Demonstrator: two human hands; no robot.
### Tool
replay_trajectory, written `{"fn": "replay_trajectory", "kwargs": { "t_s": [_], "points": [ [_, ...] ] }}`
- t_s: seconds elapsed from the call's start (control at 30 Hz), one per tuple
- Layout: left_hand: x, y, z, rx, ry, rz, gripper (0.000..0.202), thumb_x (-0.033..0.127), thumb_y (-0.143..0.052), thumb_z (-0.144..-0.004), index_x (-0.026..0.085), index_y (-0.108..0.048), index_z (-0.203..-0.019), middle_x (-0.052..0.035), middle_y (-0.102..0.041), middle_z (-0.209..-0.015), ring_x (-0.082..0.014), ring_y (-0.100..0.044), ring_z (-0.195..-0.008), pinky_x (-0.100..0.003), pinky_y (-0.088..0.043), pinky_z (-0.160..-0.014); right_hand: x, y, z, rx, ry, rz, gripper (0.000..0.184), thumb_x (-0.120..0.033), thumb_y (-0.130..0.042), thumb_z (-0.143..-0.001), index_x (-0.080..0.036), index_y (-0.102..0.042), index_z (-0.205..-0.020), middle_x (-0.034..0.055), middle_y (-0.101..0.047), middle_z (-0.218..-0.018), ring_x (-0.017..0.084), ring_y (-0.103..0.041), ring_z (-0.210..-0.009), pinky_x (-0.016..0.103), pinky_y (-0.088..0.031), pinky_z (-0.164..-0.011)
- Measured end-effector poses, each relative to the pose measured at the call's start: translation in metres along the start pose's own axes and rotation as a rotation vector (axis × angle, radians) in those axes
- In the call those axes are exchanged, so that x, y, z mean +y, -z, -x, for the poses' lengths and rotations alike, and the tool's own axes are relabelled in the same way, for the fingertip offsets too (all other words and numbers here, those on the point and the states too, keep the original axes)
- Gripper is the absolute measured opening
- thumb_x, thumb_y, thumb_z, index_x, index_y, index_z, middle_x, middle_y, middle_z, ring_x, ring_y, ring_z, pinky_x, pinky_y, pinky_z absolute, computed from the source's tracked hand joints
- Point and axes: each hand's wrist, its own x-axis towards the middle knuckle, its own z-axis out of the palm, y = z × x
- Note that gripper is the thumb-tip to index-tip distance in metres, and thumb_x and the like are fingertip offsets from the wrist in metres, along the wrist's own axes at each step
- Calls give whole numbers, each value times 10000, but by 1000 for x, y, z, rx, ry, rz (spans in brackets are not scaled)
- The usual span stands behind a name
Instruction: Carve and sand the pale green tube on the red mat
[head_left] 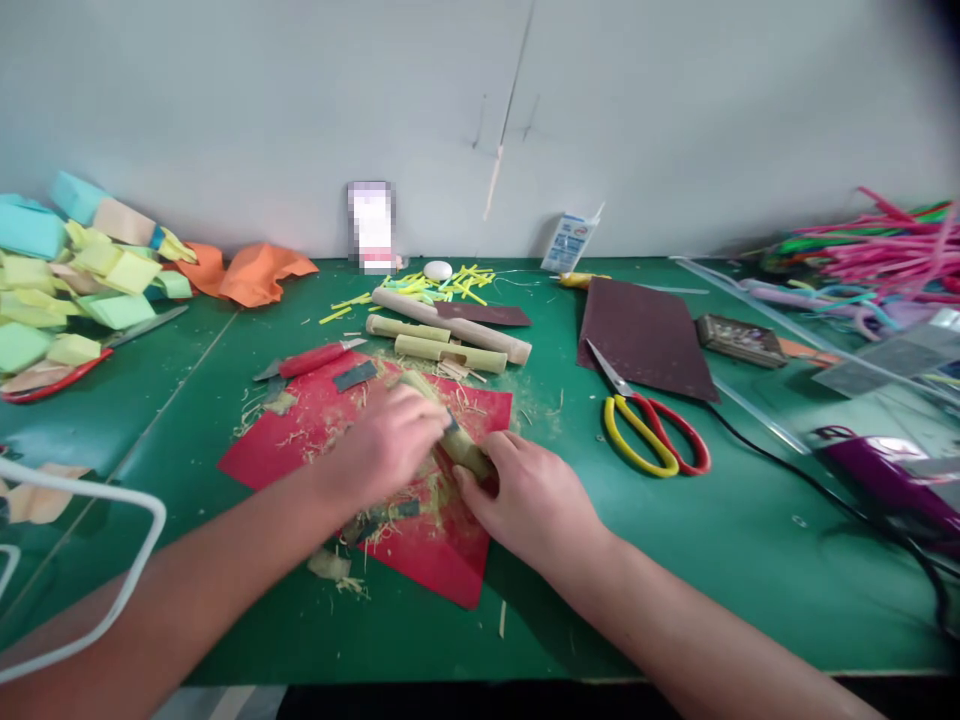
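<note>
My right hand [529, 495] grips the near end of a short bamboo stick [466, 450] over a red sheet [442, 545] strewn with shavings. My left hand [386, 445] is closed and blurred by motion around the stick's far end; what it holds against the stick is hidden. Three more bamboo pieces [450, 335] lie side by side just beyond the red sheet. A red-handled knife [315, 358] rests at the sheet's far left corner.
Yellow and red scissors [649, 430] and dark sandpaper [641, 335] lie to the right on the green table [720, 540]. Coloured foam blocks [82, 275] pile up at left. Pipe cleaners [885, 250] and a purple tool [885, 470] with a black cord sit at right.
</note>
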Motion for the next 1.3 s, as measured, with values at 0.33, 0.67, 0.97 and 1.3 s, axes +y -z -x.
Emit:
{"fn": "replay_trajectory", "kwargs": {
  "t_s": [0.33,0.67,0.97,1.3],
  "points": [
    [-3,2,-3,44,-3,-41,169,126,-495,-898,147,-646,-972,-72,-653,-968,-185,-523,-927,-344,-473,-838,2,0,-1,-9,-21,-39,193,-353,-491,-833,-202,-464,-716,8,-559,-688,131,-490,-589,268,-272,-529],
    [-1,0,-3,104,-2,-47,159,138,-492,-903,159,-649,-922,-66,-656,-936,-192,-536,-910,-367,-485,-824,3,2,-2,-30,-51,-85,209,-357,-497,-833,-205,-440,-700,-1,-551,-680,119,-465,-575,257,-273,-527],
    [-5,4,-4,124,21,-93,162,123,-489,-899,134,-649,-874,-75,-654,-913,-192,-524,-903,-371,-483,-826,3,0,-1,-27,-46,-70,217,-365,-491,-838,-208,-423,-704,-8,-530,-682,120,-459,-582,260,-254,-530],
    [-6,2,-3,8,-62,-161,195,109,-443,-908,118,-634,-946,-96,-636,-964,-203,-523,-939,-382,-472,-864,1,1,0,-36,-40,-51,192,-346,-489,-839,-200,-448,-721,3,-536,-701,130,-477,-601,266,-261,-537]
  ]
}}
